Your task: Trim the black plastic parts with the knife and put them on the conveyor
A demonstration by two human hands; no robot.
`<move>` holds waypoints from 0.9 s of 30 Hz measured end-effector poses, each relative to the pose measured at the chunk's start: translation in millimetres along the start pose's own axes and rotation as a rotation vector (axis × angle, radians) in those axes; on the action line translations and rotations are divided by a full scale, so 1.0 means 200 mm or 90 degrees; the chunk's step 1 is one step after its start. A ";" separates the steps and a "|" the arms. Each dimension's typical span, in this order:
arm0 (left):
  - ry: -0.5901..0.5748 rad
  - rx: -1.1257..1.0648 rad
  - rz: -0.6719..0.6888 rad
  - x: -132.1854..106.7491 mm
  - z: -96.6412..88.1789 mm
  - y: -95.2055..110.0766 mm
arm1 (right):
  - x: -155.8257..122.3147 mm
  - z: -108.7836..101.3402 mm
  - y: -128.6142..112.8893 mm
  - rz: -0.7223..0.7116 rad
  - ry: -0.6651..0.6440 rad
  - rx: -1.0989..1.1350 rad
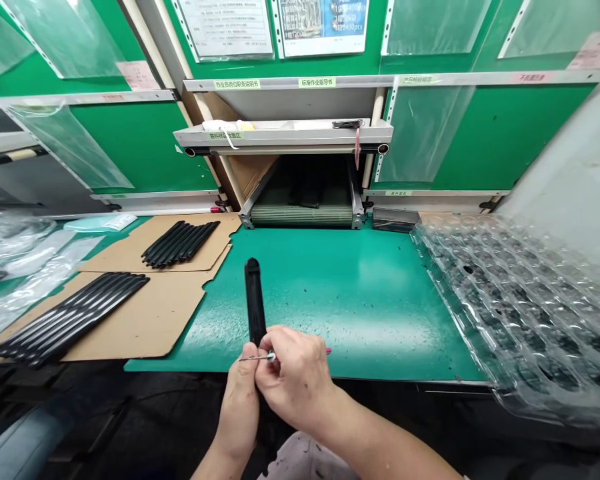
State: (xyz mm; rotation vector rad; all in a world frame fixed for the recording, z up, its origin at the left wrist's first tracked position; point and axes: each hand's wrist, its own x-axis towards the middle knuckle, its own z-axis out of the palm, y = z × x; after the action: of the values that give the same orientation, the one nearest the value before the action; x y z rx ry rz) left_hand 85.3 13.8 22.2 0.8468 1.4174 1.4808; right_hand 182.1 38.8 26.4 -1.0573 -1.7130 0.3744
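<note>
A long black plastic strip [255, 300] with a rounded end stands up above the green table's front edge. My left hand [240, 397] is closed around its lower part, thumb on top. In my closed right hand [300, 377] is a slim trimming knife [254, 359], its thin metal blade pointing left across the strip by my left thumb. A pinkish-red end of the knife sticks out past the right side of that hand. Whether the blade touches the strip, I cannot tell. My fingers cover part of both things.
To the left, black strips lie in two rows, a near one [73, 317] and a far one [180, 243], on cardboard [175, 320]. Clear plastic trays [510, 307] cover the right side. A conveyor belt [303, 215] stands at the back under a shelf [285, 137].
</note>
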 end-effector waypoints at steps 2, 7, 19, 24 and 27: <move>-0.006 -0.025 -0.019 0.00 0.01 0.02 | -0.01 -0.01 0.02 0.052 0.031 0.063; -0.134 -0.078 -0.089 -0.04 0.02 0.06 | 0.07 -0.11 0.11 0.286 -0.008 0.241; -0.427 0.004 -0.148 0.00 -0.09 0.00 | 0.16 -0.18 0.12 0.260 -0.243 0.407; -0.401 0.331 0.130 0.14 -0.17 0.10 | 0.11 -0.29 0.07 0.094 -0.314 0.264; -0.360 0.560 0.382 0.21 -0.21 0.11 | 0.11 -0.32 0.08 0.057 -0.356 0.154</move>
State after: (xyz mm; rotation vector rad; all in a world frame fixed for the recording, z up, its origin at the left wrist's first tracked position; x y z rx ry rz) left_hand 27.8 37.9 35.9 2.1865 1.4011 0.8088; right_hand 245.2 50.9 55.7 -0.9004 -2.0413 0.9818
